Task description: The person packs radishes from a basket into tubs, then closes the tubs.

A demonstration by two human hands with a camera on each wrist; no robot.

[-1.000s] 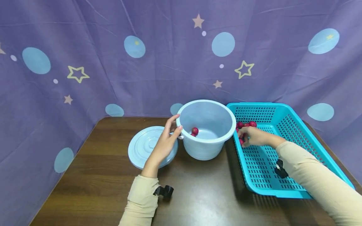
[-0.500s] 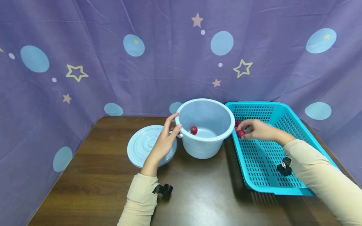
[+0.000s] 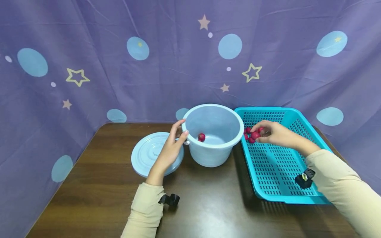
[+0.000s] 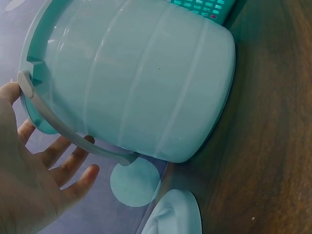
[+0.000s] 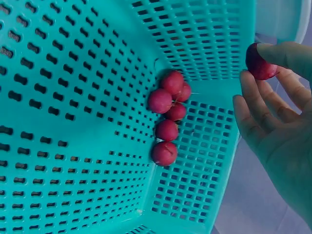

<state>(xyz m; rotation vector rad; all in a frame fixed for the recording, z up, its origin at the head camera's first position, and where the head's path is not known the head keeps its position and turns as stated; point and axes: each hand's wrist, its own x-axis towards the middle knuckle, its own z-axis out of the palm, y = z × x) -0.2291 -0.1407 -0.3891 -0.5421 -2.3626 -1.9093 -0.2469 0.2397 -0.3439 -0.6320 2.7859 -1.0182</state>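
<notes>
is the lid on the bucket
No, the lid lies on the table to the left of the bucket, whose top is uncovered.

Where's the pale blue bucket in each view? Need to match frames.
Head: pale blue bucket just right of centre.
Left wrist: bucket fills upper middle, rim towards the left.
Right wrist: only part of the bucket, top right corner.
Shared landmark: turquoise basket, right in head, top edge in left wrist, most of right wrist.
</notes>
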